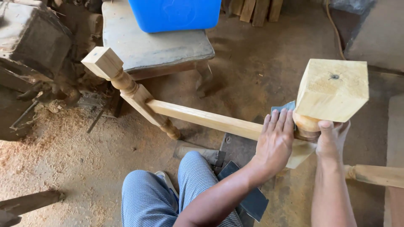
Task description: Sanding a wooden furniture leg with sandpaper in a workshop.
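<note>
A pale wooden frame stands on the dusty floor: a near turned leg with a square top block point(332, 90), a rail point(206, 119) running left, and a far turned leg point(130, 90). My left hand point(275, 143) lies flat with a grey sheet of sandpaper point(284, 108) under its fingers, pressed against the near leg just below the square block. Around that leg's turned neck, from the right side, wraps my right hand point(332, 136). My knee in checked trousers point(168, 193) is below the rail.
A low grey table point(155, 50) with a blue plastic tub point(174, 14) stands behind the frame. Dark machinery point(31, 46) and sawdust point(38, 138) lie at left. Dark sandpaper sheets point(252, 197) rest by my knee. Another turned piece point(376, 174) pokes in at right.
</note>
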